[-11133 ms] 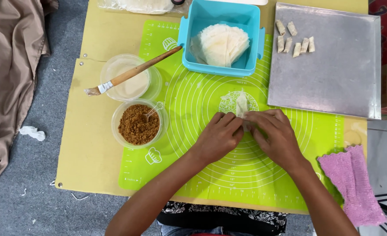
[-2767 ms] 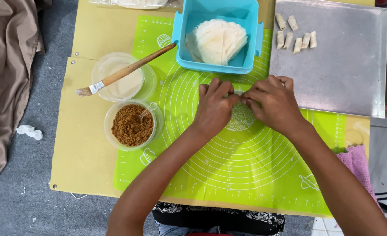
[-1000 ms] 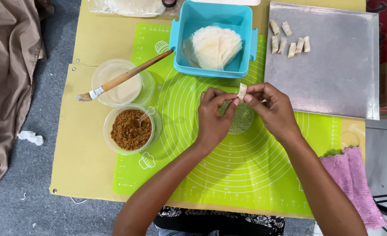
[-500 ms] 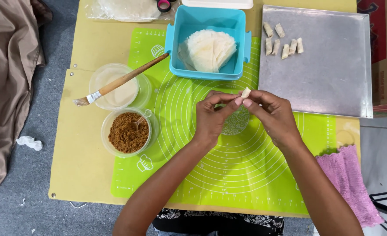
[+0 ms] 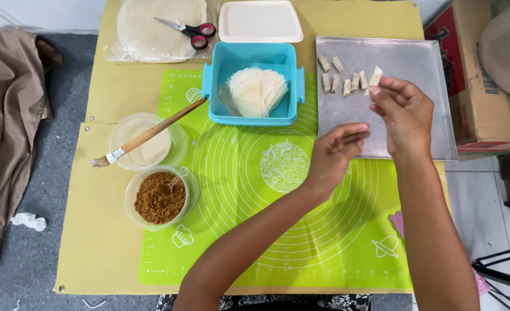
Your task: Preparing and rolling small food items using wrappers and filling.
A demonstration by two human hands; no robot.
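Over the flat grey metal tray (image 5: pixel 405 132) at the right of the surface, our right hand (image 5: pixel 403 115) pinches a small pale folded pastry roll (image 5: pixel 375 76) between thumb and fingertips, closed on it and holding it just beside the short row of finished rolls (image 5: pixel 342 78) that lie in the tray's upper left corner; our left hand (image 5: pixel 335 154) hovers near the tray's lower left edge with its fingers loosely curled and nothing in them. We count about half a dozen small rolls already set down, so a start is made, though most of the tray is bare. Much seems left, as we judge it: the turquoise plastic box (image 5: pixel 254 112) holds a good stack of thin white wrapper pieces (image 5: pixel 255 91); the clear round tub of brown crumbly filling (image 5: pixel 158 198) looks nearly full, with a small spoon in it; the wooden-handled brush (image 5: pixel 145 136) rests across a second clear tub (image 5: pixel 145 144). Between the tubs and the tray, the green silicone mat (image 5: pixel 278 230) carries no wrapper on its printed circles. At the far edge lie a bagged round sheet of dough (image 5: pixel 151 29), red-handled scissors (image 5: pixel 189 29) and a white lid (image 5: pixel 259 21).
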